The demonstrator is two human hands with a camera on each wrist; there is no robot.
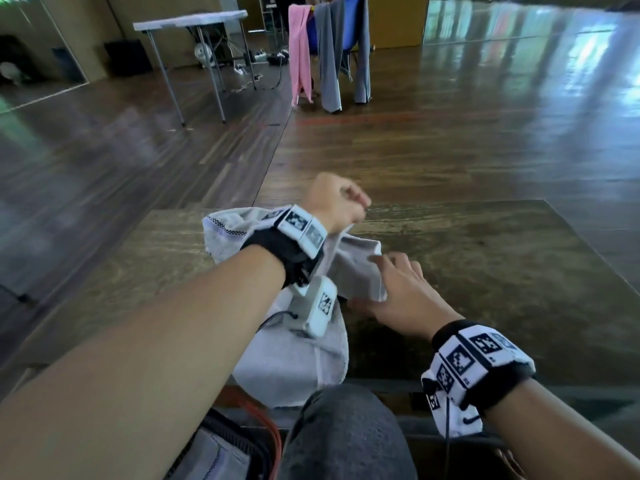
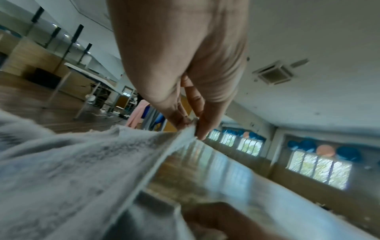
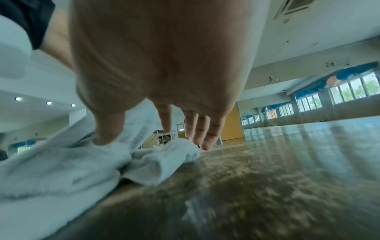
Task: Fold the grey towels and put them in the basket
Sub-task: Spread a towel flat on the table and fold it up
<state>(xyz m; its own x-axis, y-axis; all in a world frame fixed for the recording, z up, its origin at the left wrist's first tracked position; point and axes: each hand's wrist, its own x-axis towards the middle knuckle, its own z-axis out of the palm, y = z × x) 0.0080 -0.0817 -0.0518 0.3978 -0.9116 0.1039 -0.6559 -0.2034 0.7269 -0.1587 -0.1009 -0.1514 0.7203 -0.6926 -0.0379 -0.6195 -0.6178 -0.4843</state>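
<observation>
The tabletop (image 1: 485,271) is carrying a grey towel (image 1: 294,355) that is lying crumpled, running from the person's lap edge away toward the far left, with its long axis going roughly along the left forearm. The left hand (image 1: 334,202) is hovering above the far end of that towel and is pinching one hem between thumb and fingertips, lifting it so the cloth is stretching taut down from the hand toward the wrist. The right hand (image 1: 401,292) is lying just to the right of the bunched middle part, fingers spread and nearly straight, its thumb pressing on the cloth and its other fingers reaching past the folded lump; it is gripping nothing. So the loose cloth is lying to the left of and below the right hand, which is the nearer one to the fold, and I judge that the next move depends on that hand finding an edge there.

The left wrist view is showing the pinch on the hem (image 2: 190,129) clearly, which the head view is hiding behind the knuckles. The right wrist view is showing the thumb (image 3: 109,129) on the towel and the fingertips (image 3: 205,141) near the tabletop. No basket is appearing in any view.
</observation>
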